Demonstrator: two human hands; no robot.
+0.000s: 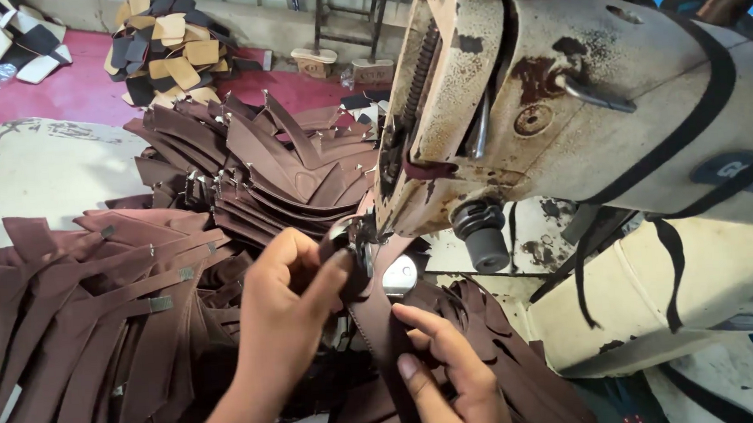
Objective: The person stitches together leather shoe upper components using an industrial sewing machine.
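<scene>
A worn cream sewing machine (580, 91) fills the upper right, its needle foot (362, 239) low at centre. A brown leather strap piece (382, 317) runs from under the foot toward me. My left hand (286, 302) pinches the strap's top end right beside the foot, thumb and fingers closed on it. Lower down, my right hand (445, 370) lies on the same strap, fingers pressing it flat against the machine bed.
Brown leather straps with metal buckles (93, 320) are heaped at the left, and another stack (276, 170) sits behind the needle. Tan and black cut pieces (166, 49) lie piled on the red floor at the back. A cream table surface (29, 174) shows at left.
</scene>
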